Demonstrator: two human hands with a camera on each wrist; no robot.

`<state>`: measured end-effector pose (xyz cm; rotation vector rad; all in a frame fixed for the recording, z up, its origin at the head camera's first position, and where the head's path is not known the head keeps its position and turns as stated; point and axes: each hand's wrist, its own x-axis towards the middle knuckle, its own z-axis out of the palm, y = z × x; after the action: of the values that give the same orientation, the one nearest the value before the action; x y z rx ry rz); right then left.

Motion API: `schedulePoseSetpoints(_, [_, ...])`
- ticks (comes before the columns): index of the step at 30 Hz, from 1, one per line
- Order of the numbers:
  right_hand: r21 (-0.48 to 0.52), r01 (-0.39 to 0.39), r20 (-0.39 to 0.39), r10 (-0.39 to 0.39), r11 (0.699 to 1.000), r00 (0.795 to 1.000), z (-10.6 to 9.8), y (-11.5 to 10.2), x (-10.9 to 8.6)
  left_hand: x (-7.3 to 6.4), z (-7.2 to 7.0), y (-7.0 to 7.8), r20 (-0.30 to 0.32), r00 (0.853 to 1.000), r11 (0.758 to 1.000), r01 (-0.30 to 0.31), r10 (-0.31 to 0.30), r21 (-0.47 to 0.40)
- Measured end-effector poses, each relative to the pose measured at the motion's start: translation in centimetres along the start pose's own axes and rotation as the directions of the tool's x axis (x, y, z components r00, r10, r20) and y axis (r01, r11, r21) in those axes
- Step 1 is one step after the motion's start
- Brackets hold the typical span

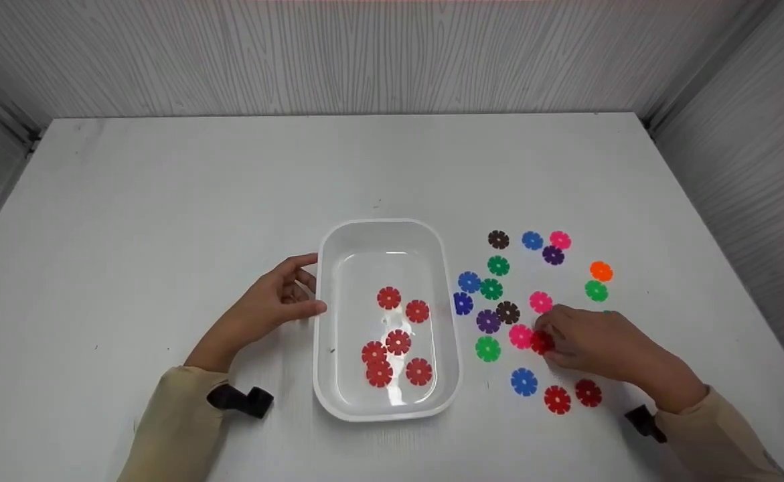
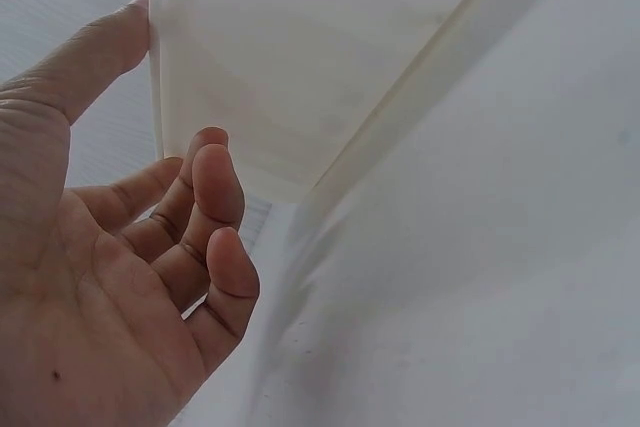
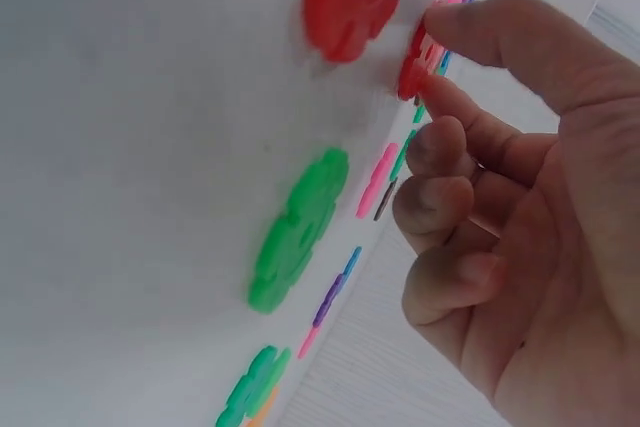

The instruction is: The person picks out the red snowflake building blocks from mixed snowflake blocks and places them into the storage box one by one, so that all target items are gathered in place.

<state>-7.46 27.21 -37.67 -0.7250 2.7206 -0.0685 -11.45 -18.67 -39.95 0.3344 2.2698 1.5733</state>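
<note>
A white plastic tray (image 1: pixel 386 416) holds several red notched, flower-shaped plastic discs (image 1: pixel 389 298). My left hand (image 1: pixel 268 308) holds the tray at its left rim, the thumb over the edge and the index fingertip at the wall; in the left wrist view the other fingers (image 2: pixel 220 187) curl beside it. To the tray's right, my right hand (image 1: pixel 596 341) pinches a red disc (image 1: pixel 542 342) between thumb and index finger, low among the scattered discs. This disc overlaps a pink disc (image 1: pixel 520 336) in the head view. The right hand's remaining fingers (image 3: pixel 435 202) are bent toward the palm.
Several discs in other colours lie right of the tray, among them a blue one (image 1: pixel 524 381), a green one (image 1: pixel 488 349) and an orange one (image 1: pixel 601 271). Two red discs (image 1: pixel 557 399) lie near the right wrist. Grey wood-grain panels (image 1: pixel 365 57) border the white table (image 1: pixel 164 187).
</note>
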Motion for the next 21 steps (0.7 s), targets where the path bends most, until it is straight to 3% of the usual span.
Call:
schedulePoseSetpoints(6, [-0.091, 0.084, -0.027, -0.087, 0.992, 0.996, 0.1, 0.5, -0.2, 0.0, 0.1, -0.1, -0.007, 1.000, 1.000, 0.024, -0.024, 0.004])
schedulePoseSetpoints(13, [-0.070, 0.039, -0.024, -0.041, 0.997, 0.999, 0.1, -0.2, -0.4, -0.1, 0.1, 0.0, -0.003, 1.000, 1.000, 0.024, -0.024, 0.001])
schedulePoseSetpoints(21, [-0.147, 0.008, -0.059, -0.017, 0.989, 0.998, 0.0, -1.1, -0.1, -0.1, 0.1, 0.2, 0.006, 1.000, 1.000, 0.015, -0.015, -0.007])
